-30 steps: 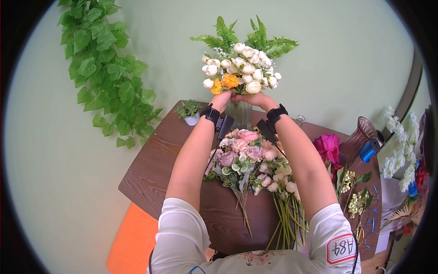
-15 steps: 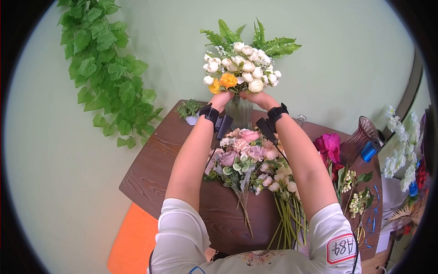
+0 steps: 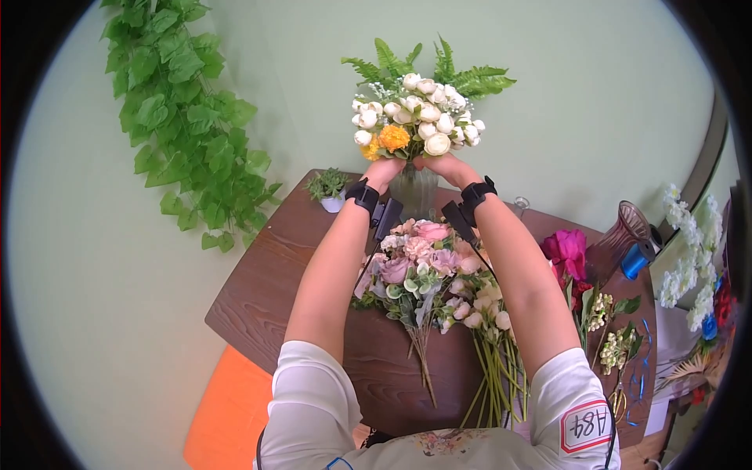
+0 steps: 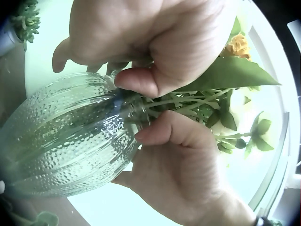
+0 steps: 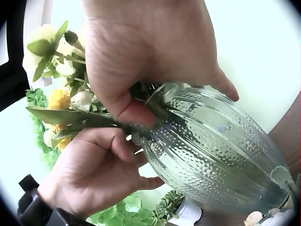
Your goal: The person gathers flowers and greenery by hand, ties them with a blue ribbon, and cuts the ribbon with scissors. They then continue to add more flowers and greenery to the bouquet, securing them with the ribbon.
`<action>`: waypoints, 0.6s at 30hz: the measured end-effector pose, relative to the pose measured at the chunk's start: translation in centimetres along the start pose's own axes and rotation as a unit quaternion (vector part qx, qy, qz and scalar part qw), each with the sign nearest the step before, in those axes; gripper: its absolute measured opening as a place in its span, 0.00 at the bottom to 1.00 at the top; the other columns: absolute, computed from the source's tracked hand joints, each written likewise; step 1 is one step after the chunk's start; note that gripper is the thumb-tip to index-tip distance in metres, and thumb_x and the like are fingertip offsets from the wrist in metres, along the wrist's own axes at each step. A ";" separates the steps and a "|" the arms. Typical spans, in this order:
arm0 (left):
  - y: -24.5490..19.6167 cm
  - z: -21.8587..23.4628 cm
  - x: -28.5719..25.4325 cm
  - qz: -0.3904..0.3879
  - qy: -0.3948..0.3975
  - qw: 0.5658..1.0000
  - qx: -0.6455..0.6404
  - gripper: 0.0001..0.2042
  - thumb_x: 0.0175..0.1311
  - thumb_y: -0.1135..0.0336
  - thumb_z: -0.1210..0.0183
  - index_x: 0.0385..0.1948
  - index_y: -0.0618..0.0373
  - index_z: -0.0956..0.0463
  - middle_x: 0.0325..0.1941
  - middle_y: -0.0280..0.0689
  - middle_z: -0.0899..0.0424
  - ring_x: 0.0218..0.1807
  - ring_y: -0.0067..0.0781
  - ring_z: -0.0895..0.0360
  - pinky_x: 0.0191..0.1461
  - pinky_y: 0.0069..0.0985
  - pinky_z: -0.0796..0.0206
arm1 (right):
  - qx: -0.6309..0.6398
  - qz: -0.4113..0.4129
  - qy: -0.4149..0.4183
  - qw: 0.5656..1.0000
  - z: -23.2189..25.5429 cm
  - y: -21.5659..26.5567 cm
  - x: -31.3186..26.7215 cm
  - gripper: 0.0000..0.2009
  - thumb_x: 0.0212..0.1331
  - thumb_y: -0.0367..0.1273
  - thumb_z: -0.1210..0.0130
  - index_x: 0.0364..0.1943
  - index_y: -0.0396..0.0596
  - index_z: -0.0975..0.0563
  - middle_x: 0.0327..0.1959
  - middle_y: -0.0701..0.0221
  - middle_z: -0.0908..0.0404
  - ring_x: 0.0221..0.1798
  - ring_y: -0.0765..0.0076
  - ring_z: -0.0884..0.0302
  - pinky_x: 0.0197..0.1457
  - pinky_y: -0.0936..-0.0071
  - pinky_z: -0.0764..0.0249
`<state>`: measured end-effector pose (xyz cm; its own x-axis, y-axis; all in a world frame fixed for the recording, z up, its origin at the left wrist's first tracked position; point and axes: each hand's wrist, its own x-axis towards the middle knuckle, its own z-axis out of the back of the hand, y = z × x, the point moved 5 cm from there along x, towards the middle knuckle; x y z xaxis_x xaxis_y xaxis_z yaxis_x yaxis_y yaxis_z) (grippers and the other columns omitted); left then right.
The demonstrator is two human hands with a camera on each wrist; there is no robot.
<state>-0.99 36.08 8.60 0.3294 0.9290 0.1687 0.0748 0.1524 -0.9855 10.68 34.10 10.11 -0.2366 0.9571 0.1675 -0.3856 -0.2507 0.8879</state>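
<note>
A ribbed, dimpled clear glass vase (image 3: 415, 194) stands at the far side of the table. Both hands hold it around the neck, one from each side. In the left wrist view, my left hand's (image 4: 155, 42) thumb lies at the rim, its fingers partly behind the glass (image 4: 70, 141). My right hand (image 5: 155, 52) grips the opposite side, thumb over the rim in the right wrist view. Out of the mouth rises a bouquet of white flowers (image 3: 427, 113), with orange blooms (image 3: 393, 138) at the left and fern fronds (image 3: 478, 80) behind. Green stems pass between the thumbs.
Pink and lilac flowers (image 3: 415, 249) lie below the vase, beside long-stemmed pale blooms (image 3: 489, 309). A small potted succulent (image 3: 329, 188) stands left. To the right are a magenta flower (image 3: 565, 252), a tinted glass vase (image 3: 623, 235) and a blue ribbon spool (image 3: 636, 258).
The hands have drawn slightly apart at the vase neck, the right one shifting right. The left fern frond has swung a little inward and down.
</note>
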 end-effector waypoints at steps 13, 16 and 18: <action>0.8 0.3 0.5 -0.006 -0.013 0.999 0.040 0.05 0.42 0.77 0.50 0.23 0.58 0.33 0.22 0.30 0.34 0.24 0.20 0.39 0.26 0.19 0.48 | -0.015 -0.065 -0.022 0.998 0.5 -1.4 0.4 0.03 0.36 0.28 0.51 0.18 0.44 0.30 0.17 0.75 0.34 0.21 0.77 0.42 0.25 0.77 0.45; 1.1 0.7 0.9 0.018 0.003 0.997 0.081 0.05 0.41 0.78 0.50 0.22 0.58 0.33 0.22 0.29 0.35 0.24 0.19 0.40 0.26 0.19 0.48 | 0.049 -0.020 -0.029 0.998 0.3 -1.6 0.2 0.04 0.38 0.30 0.50 0.18 0.44 0.29 0.20 0.75 0.32 0.24 0.77 0.40 0.28 0.78 0.43; 1.0 0.7 0.8 0.019 0.008 0.998 0.067 0.05 0.41 0.78 0.50 0.21 0.57 0.33 0.21 0.29 0.35 0.23 0.20 0.41 0.26 0.19 0.48 | 0.069 0.000 -0.012 0.998 0.2 -1.9 0.4 0.06 0.40 0.30 0.50 0.23 0.44 0.29 0.24 0.75 0.31 0.28 0.77 0.39 0.33 0.78 0.43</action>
<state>-1.29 37.21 7.69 0.3438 0.9300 0.1300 -0.0650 0.1617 -0.9847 11.49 34.99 8.62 -0.2141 0.9606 0.1769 -0.2580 -0.2303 0.9383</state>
